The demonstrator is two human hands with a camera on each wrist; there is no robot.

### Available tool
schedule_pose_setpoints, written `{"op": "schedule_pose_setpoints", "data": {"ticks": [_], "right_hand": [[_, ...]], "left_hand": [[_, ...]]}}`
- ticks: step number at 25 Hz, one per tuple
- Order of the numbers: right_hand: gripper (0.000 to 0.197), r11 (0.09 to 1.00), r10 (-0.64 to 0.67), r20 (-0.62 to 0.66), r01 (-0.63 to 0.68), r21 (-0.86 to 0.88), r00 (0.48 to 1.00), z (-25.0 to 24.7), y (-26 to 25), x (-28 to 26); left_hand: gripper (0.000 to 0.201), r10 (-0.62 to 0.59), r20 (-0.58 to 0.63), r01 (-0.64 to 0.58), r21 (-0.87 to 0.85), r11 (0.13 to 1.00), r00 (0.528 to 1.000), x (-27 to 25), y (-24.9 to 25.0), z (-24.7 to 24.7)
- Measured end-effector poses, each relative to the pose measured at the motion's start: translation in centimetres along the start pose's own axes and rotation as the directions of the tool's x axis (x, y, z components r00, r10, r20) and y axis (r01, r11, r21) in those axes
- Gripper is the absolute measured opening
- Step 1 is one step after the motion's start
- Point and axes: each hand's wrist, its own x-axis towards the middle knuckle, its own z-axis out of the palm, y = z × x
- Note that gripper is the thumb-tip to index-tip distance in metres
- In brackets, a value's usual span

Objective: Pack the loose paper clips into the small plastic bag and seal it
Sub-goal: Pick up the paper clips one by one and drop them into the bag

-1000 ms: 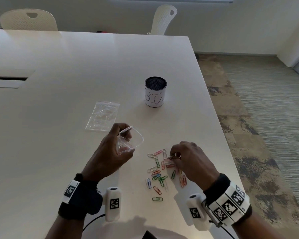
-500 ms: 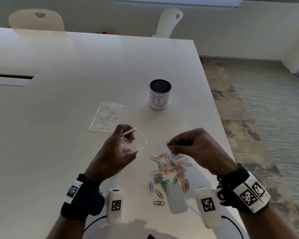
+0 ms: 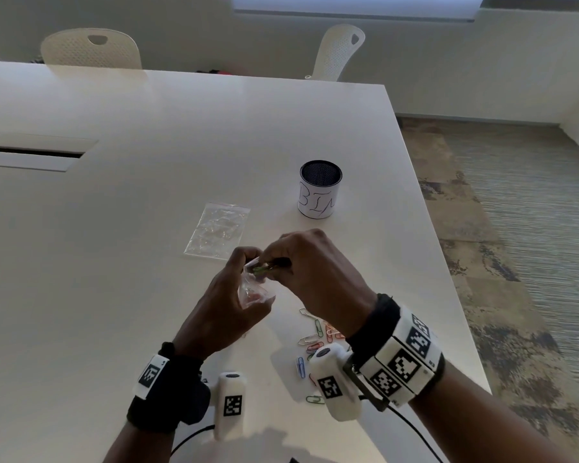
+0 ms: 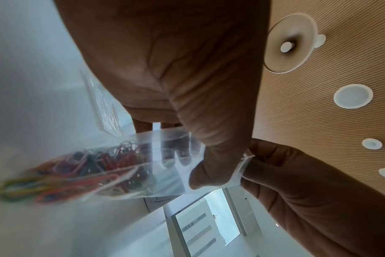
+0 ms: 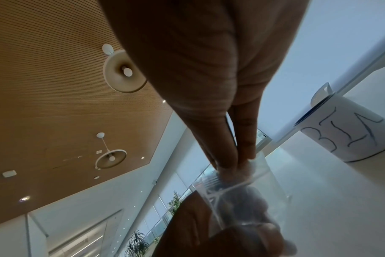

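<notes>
Fingers (image 5: 246, 153) of the right hand (image 3: 315, 279) pinch what look like clips into the mouth of the small plastic bag (image 4: 165, 161), gripped by the left hand (image 3: 228, 312). Loose paper clips (image 3: 310, 339) wait on the counter (image 3: 147, 195); next, let go inside and fetch more.

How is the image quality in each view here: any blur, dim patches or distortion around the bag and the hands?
Head view: evenly lit and dim, table edges bowed by the wide lens, soft shadows under the wrists. Left wrist view: the paper clips in the small plastic bag smear with blur near the lens; the left hand is dark against the bright background. Right wrist view: the right hand is backlit, and the bin is sharp.
</notes>
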Motion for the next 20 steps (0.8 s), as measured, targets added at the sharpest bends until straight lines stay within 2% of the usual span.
{"op": "schedule_pose_setpoints", "data": {"ticks": [5,9,12,15,18,20], "right_hand": [[0.012,0.999,0.005,-0.103,0.0,0.046,0.995,-1.1,0.0,-0.4],[0.012,0.989,0.132,-0.163,-0.12,0.084,0.978,-2.8,2.2,-1.8],[0.013,0.964,0.266,-0.059,-0.266,0.008,0.962,-3.9,5.3,-3.7],[0.026,0.917,0.386,0.083,-0.372,-0.146,0.919,-4.1,8.4,-5.8],[0.035,0.84,0.494,0.129,-0.434,-0.327,0.86,-3.6,10.2,-7.6],[0.035,0.803,0.541,0.127,-0.467,-0.37,0.831,-3.2,10.8,-8.5]], "left_hand": [[0.049,0.05,-0.001,-0.05,0.006,0.999,0.999,0.1,-0.4,-0.1],[0.049,0.074,0.02,-0.074,-0.006,0.997,0.997,0.3,-0.5,0.0],[0.05,0.073,0.022,-0.073,-0.008,0.997,0.997,0.4,-0.5,0.0],[0.05,0.066,0.029,-0.066,-0.01,0.998,0.997,0.5,-0.5,0.0],[0.05,0.073,0.034,-0.073,-0.008,0.997,0.997,0.5,-0.5,0.1],[0.05,0.079,0.034,-0.079,-0.005,0.997,0.996,0.6,-0.5,0.1]]}}
